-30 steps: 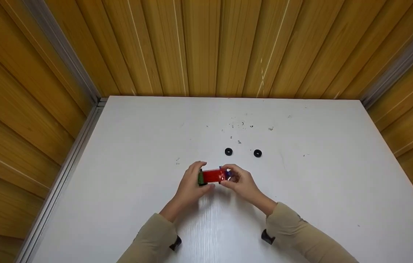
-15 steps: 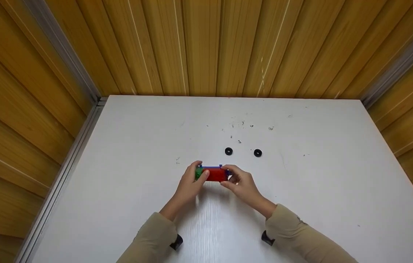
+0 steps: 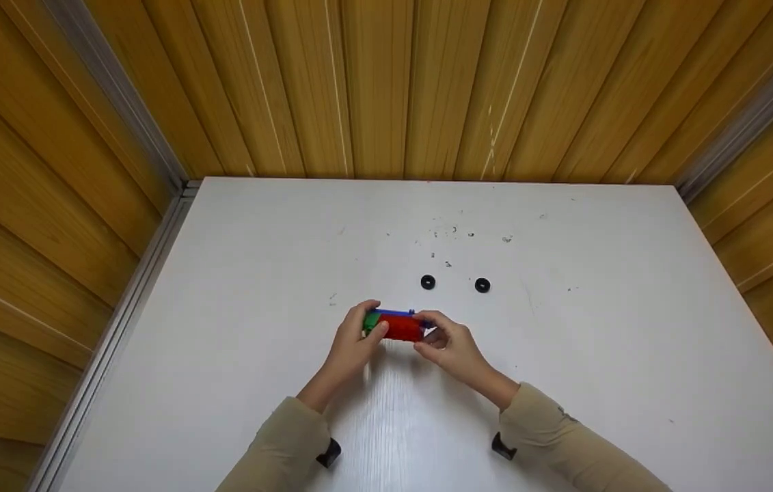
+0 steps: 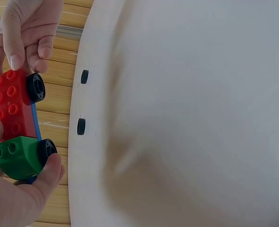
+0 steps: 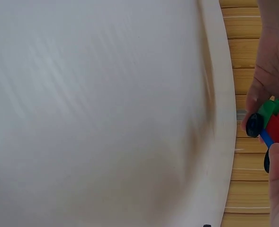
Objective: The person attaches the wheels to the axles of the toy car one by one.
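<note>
Both hands hold a toy block car (image 3: 401,327) just above the table's middle. It has a red studded brick (image 4: 13,101), a green brick (image 4: 20,158) at its left end and a blue base (image 4: 35,122) under them. Two black wheels (image 4: 36,87) show on one side in the left wrist view. My left hand (image 3: 353,343) grips the green end, its thumb lying over the seam with the red brick. At the other end, my right hand (image 3: 456,347) pinches the red end between thumb and fingers. The side facing away from the left wrist camera is hidden.
Two loose black wheels (image 3: 428,282) lie on the white table (image 3: 256,260) beyond the hands, a short way apart. Wood-patterned panels (image 3: 379,89) stand at the table's back and sides. Small dark marks dot the tabletop behind the wheels.
The toy car has tipped, so its blue base shows along the far side. My left thumb has moved from the near edge up onto the bricks. My right hand keeps nearly the same place.
</note>
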Demonstrator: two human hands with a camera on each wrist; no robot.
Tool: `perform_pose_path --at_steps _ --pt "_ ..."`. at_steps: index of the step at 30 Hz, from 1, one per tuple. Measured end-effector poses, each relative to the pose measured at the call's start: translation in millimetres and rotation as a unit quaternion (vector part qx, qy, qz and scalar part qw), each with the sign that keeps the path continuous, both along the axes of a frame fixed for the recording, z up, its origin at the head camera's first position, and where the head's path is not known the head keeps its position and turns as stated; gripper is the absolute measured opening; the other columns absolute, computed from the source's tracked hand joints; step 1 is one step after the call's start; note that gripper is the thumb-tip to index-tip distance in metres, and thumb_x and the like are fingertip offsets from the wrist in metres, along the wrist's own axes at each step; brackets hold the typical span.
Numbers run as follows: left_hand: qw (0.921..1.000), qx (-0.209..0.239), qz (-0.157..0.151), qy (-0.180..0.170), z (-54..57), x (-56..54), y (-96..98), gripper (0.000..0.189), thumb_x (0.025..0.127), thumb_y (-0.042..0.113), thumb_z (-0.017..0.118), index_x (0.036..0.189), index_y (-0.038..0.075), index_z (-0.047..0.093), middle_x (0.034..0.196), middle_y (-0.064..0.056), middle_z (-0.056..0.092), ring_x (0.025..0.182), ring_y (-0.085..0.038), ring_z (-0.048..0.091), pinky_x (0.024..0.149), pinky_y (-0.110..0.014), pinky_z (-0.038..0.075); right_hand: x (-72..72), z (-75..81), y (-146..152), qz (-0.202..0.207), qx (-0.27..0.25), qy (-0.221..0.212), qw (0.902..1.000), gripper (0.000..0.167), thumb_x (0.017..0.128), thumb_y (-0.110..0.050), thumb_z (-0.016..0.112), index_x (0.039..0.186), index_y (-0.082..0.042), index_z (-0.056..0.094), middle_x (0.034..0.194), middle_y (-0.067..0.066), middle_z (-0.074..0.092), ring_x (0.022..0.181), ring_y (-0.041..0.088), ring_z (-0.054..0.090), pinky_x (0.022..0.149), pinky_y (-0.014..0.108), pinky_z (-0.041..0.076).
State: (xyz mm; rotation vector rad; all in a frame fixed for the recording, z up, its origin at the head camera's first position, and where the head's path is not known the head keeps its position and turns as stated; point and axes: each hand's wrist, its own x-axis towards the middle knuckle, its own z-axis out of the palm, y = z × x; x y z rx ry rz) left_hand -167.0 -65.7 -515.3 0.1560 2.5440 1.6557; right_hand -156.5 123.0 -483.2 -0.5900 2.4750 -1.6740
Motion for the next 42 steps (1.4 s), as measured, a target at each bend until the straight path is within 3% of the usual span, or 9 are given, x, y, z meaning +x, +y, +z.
perform_pose_path --at_steps 9,20,27,34,42 --pt "0.9997 0.017 0.019 0.003 4.5 0.2 3.5 0.046 0.085 0.015 0.057 0.127 0.009 0.041 0.13 -0.009 0.043 0.116 -0.025 0.044 0.097 -0.038 0.039 -0.8 -2.9 1 -0.01 -0.031 -0.044 0.9985 0.04 0.078 -0.001 0.062 0.115 0.004 0.047 0.101 0.02 0.061 0.073 0.02 0.058 0.068 0.016 0.05" --pt "0.9977 0.047 0.04 0.027 4.8 0.5 5.0 0.054 0.079 0.011 0.062 0.128 0.009 0.038 0.133 -0.012 0.038 0.119 -0.029 0.04 0.095 -0.039 0.041 0.8 -4.7 -1 -0.031 -0.036 -0.071 0.9963 0.037 0.076 0.001 0.064 0.111 0.004 0.052 0.1 0.02 0.058 0.072 0.018 0.058 0.065 0.014 0.049" --pt "0.9951 0.067 0.073 -0.006 6.3 0.1 6.6 0.062 0.078 0.02 0.064 0.131 0.012 0.033 0.137 -0.012 0.035 0.116 -0.034 0.046 0.092 -0.04 0.043 3.7 -10.2 -3 -0.03 -0.035 -0.046 0.9978 0.035 0.074 0.005 0.064 0.105 0.006 0.05 0.1 0.021 0.058 0.074 0.015 0.059 0.066 0.019 0.051" --pt "0.9941 0.09 0.054 -0.028 4.3 -2.0 6.6 0.064 0.077 0.025 0.066 0.131 0.012 0.033 0.134 -0.016 0.039 0.104 -0.031 0.05 0.084 -0.036 0.048 5.3 -12.9 -4 -0.023 -0.033 -0.052 0.9978 0.034 0.073 0.005 0.064 0.104 0.005 0.048 0.097 0.02 0.058 0.074 0.014 0.058 0.066 0.022 0.051" --pt "0.9949 0.075 0.049 -0.046 4.3 -1.1 7.5 0.059 0.078 0.028 0.065 0.129 0.018 0.037 0.123 -0.011 0.046 0.097 -0.025 0.05 0.08 -0.033 0.05 7.8 -12.9 -5 -0.019 -0.01 -0.034 0.9992 0.033 0.073 0.004 0.064 0.103 0.003 0.048 0.101 0.017 0.057 0.074 0.015 0.059 0.068 0.028 0.053"
